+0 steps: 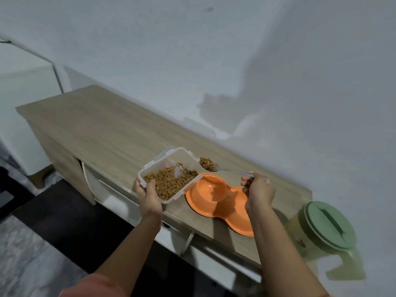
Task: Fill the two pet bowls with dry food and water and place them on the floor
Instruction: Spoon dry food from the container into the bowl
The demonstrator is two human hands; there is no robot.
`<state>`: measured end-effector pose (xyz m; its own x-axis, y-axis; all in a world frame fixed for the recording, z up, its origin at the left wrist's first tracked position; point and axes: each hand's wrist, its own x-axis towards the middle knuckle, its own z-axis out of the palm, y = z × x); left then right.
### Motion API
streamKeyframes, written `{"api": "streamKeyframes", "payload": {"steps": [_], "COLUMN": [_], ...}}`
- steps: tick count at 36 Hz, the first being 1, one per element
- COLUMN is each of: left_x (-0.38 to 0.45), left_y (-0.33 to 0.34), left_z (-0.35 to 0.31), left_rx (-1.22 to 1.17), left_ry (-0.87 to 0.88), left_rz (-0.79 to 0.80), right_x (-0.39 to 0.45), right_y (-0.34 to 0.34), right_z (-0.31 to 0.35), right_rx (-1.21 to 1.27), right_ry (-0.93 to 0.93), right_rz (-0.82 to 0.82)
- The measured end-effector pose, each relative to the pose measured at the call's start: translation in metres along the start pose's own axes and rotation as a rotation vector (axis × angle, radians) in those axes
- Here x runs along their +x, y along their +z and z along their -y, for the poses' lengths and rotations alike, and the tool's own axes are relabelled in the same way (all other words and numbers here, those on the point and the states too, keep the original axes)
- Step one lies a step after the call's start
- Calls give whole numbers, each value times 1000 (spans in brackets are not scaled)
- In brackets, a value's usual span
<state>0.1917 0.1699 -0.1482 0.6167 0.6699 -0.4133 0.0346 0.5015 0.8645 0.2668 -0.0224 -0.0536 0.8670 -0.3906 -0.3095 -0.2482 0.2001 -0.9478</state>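
An orange double pet bowl (216, 207) lies on the wooden cabinet top (102, 129), both cups bare of food. My left hand (149, 197) grips the near corner of a clear plastic container (171, 173) of brown dry food, held tilted just left of the bowl. My right hand (258, 191) holds a metal spoon (230, 170) by its handle. The spoon's bowl is heaped with kibble and hovers above the far edge of the left cup, beside the container's right rim.
A clear water jug with a green lid (329, 228) stands at the right end of the cabinet, close to my right forearm. The white wall runs behind. Dark floor (64, 217) lies below the cabinet's front, with a white appliance at the left.
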Motion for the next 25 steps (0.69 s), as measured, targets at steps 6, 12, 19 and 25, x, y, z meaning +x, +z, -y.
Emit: {"api": "streamKeyframes", "payload": {"steps": [6,12,19,25], "left_x": [4,6,3,-2], "left_y": [5,6,6,4], "left_z": [2,4,1,-2], "left_rx": [-11,-24,-11,27], "left_ry": [25,39,55,82], "left_rz": [-32,-23,10,51], "right_x": [5,8,-6,-15], "right_y": [-11,-14,-3,20], "right_z": [-7,-36,-23,-9], "right_rx": [-166,-575,-404,-304], "right_ry": [-102,-476,-753,-709], "right_rz": [-128,30,-22,124]}}
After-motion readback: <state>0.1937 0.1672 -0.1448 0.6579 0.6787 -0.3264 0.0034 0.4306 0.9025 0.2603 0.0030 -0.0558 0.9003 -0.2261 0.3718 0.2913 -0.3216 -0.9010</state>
